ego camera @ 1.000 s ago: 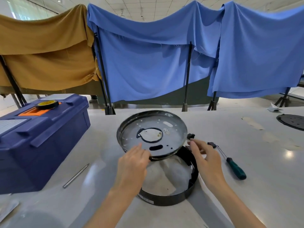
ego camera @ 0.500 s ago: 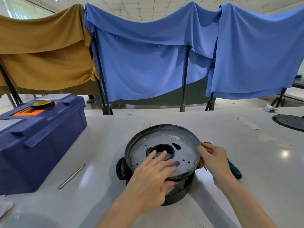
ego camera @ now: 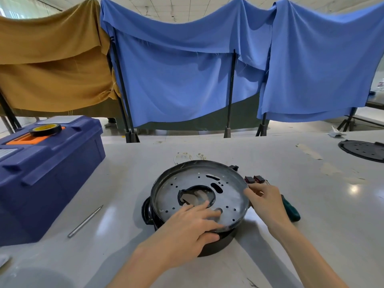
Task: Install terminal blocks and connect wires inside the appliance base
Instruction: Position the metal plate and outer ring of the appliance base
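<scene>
Plate-seating step: left hand (ego camera: 193,223) presses flat fingers on the metal plate (ego camera: 172,194) over the black base (ego camera: 220,245); right hand (ego camera: 264,198) seems to pinch its rim. Next move probably needs the terminal blocks (ego camera: 254,179) just right.

Toolbox (ego camera: 47,175) left of base (ego camera: 197,204); screwdriver (ego camera: 291,208) right; tape (ego camera: 45,129) on toolbox.

No legible text, brand, number or sign.

- White sticker (ego camera: 7,153), near left end of the blue toolbox (ego camera: 52,173) lid: print too small and blurred to read.
- Pale panel (ego camera: 56,120), far end of the same lid: no characters can be made out.
- Tape roll (ego camera: 45,129), lying on the lid's orange inset: yellow inner face carries no marking that can be read.
</scene>
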Demonstrator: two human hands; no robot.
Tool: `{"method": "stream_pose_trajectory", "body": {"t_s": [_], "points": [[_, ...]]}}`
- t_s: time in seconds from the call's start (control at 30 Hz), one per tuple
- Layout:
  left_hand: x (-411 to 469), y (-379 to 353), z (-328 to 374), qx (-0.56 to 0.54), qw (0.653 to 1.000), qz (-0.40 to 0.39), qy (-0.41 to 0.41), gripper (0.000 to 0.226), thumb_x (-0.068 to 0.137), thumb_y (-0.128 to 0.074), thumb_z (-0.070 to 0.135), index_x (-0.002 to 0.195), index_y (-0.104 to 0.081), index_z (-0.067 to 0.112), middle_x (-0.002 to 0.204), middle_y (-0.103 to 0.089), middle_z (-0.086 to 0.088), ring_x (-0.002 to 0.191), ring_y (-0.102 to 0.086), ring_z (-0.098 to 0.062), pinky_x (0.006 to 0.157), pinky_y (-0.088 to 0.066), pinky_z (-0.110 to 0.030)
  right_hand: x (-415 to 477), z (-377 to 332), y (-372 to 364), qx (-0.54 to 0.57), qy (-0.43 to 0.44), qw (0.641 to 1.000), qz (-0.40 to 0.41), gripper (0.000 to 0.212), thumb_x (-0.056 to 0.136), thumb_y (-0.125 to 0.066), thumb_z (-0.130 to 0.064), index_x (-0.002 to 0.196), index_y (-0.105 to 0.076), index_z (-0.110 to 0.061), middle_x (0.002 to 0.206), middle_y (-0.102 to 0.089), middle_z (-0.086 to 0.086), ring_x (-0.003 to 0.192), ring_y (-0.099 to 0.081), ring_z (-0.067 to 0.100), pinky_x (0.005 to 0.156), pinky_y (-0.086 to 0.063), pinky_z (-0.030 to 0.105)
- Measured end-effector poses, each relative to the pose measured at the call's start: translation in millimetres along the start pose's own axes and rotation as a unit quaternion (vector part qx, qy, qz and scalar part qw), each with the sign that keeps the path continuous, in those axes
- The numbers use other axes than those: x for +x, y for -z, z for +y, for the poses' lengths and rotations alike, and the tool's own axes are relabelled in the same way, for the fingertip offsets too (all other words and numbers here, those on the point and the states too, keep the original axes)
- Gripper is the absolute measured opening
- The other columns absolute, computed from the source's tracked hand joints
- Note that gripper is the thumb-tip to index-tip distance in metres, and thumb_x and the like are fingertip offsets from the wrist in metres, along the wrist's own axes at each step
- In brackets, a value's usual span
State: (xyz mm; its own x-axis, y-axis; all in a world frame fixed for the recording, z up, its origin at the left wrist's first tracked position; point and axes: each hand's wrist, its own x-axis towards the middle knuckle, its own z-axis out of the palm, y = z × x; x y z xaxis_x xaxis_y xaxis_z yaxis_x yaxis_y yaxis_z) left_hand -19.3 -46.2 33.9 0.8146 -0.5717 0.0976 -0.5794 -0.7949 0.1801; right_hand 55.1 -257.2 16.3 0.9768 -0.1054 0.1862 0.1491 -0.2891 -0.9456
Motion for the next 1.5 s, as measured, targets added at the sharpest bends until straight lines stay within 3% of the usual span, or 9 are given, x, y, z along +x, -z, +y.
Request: {"method": "stream_pose_trajectory", "body": {"t_s": [0.17,0.3,0.5,0.63,0.8,0.97,1.13,1.27,1.5], "points": [[0.3,6.8,1.9,-0.037,0.999,-0.03,-0.026,0.035,0.101,-0.046,0.028,0.135,-0.055,0.027,0.148,-0.035,0.03,0.142,0.0,0.012,0.118,0.002,-0.025,-8.0,-11.1,-0.8,0.021,-0.007,1.0,-0.009,0.041,0.08,-0.057,0.001,0.067,-0.068,-0.037,0.048,-0.058,-0.004,0.035,-0.042,0.005,0.039,-0.037,0.013],[1.8,8.4,1.6,-0.08,0.996,-0.036,-0.016,0.033,0.096,-0.056,0.031,0.127,-0.062,0.026,0.145,-0.039,0.029,0.14,-0.006,0.014,0.12,-0.001,-0.029,-10.0,-14.3,0.0,0.012,-0.008,1.0,-0.011,0.039,0.083,-0.058,-0.002,0.08,-0.067,-0.039,0.051,-0.06,-0.002,0.034,-0.046,0.008,0.039,-0.039,0.017],[6.9,6.9,5.8,-0.089,0.994,-0.063,0.028,0.077,0.079,-0.066,0.059,0.146,-0.035,0.037,0.155,-0.021,0.026,0.143,0.003,0.008,0.119,0.002,-0.036,-11.5,-17.9,1.0,-0.004,0.002,1.0,-0.023,0.061,0.085,-0.054,-0.001,0.061,-0.069,-0.056,0.056,-0.056,0.009,0.036,-0.045,0.012,0.04,-0.04,0.023],[12.6,6.7,12.6,-0.042,0.994,-0.087,0.045,0.082,0.079,-0.063,0.062,0.148,-0.023,0.042,0.161,-0.004,0.012,0.147,0.008,-0.007,0.118,0.002,-0.044,-11.9,-16.1,0.9,-0.023,-0.002,1.0,-0.02,0.05,0.086,-0.055,-0.003,0.068,-0.067,-0.048,0.05,-0.058,0.002,0.034,-0.048,0.011,0.041,-0.043,0.027],[19.1,4.9,21.3,0.015,0.996,-0.07,0.048,0.066,0.087,-0.061,0.05,0.146,-0.032,0.039,0.158,-0.015,0.002,0.145,-0.005,-0.016,0.116,-0.01,-0.048,-9.9,-10.8,0.4,-0.033,-0.001,0.999,-0.02,0.044,0.085,-0.055,-0.003,0.079,-0.063,-0.046,0.047,-0.059,0.002,0.034,-0.05,0.013,0.04,-0.046,0.019],[19.8,0.8,18.1,0.02,0.997,-0.06,0.047,0.054,0.094,-0.054,0.037,0.145,-0.035,0.041,0.157,-0.019,0.001,0.145,-0.007,-0.017,0.113,-0.017,-0.044,-0.6,-1.4,6.4,-0.035,-0.02,0.999,0.034,0.025,0.094,-0.057,-0.021,0.077,-0.072,-0.012,0.051,-0.059,0.004,0.039,-0.052,0.01,0.047,-0.046,0.027],[22.8,-0.6,14.0,0.012,0.998,-0.052,0.044,0.053,0.092,-0.056,0.038,0.142,-0.038,0.044,0.155,-0.023,0.005,0.142,-0.013,-0.012,0.109,-0.023,-0.044,13.9,14.9,35.3,-0.131,-0.022,0.984,0.119,0.02,0.093,-0.056,-0.005,0.105,-0.072,-0.007,0.078,-0.068,0.003,0.074,-0.063,0.022,0.069,-0.045,0.031],[23.0,-2.4,11.4,-0.009,0.998,-0.039,0.044,0.052,0.09,-0.057,0.04,0.139,-0.042,0.046,0.152,-0.025,0.01,0.135,-0.019,-0.006,0.104,-0.025,-0.04,22.4,30.4,48.6,-0.211,-0.037,0.972,0.095,0.022,0.089,-0.06,0.001,0.105,-0.073,-0.003,0.091,-0.071,0.014,0.096,-0.061,0.031,0.078,-0.041,0.028],[21.1,-4.8,10.0,-0.026,0.999,-0.029,0.033,0.049,0.09,-0.057,0.042,0.136,-0.044,0.049,0.149,-0.025,0.013,0.08,-0.007,0.004,0.09,-0.02,-0.032,24.1,39.9,18.8,-0.304,0.014,0.952,0.018,0.021,0.09,-0.069,-0.023,0.109,-0.072,-0.014,0.114,-0.061,0.009,0.1,-0.029,0.017,0.077,-0.025,0.02]]}}
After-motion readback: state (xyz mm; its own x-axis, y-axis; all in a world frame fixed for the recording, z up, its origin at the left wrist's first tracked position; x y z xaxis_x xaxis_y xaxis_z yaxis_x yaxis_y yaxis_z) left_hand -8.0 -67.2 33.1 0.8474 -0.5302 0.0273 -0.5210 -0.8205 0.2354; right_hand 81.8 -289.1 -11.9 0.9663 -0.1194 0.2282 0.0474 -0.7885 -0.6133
